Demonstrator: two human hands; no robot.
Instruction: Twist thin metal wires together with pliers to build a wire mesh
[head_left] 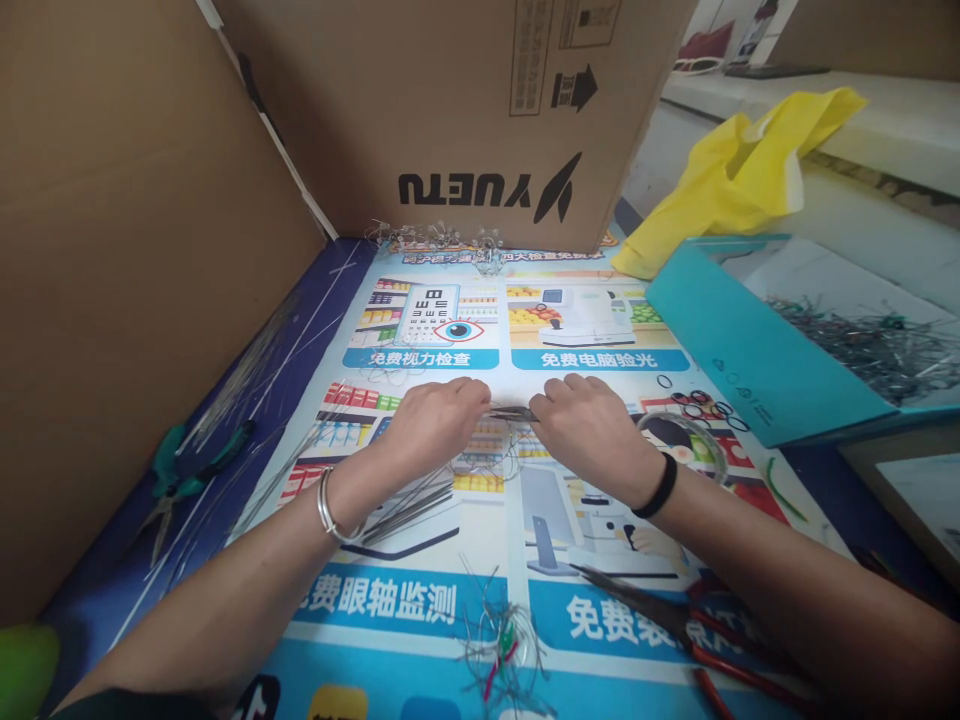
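— Wire cluster (505, 648), green-centred, in foreground; red-handled pliers (673, 617) to right. Grip?
— Pinches thin, indistinct grey metal (511, 412) at centre, above printed sheet (516, 530), between curled fingers of left hand (446, 417) and right hand (583, 415).

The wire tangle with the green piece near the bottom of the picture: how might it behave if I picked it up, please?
The wire tangle would probably feel light, since its strands look thin with gaps between them. It may flex and change shape when squeezed, as many strands curve freely. The loose ends sticking outward could well snag.
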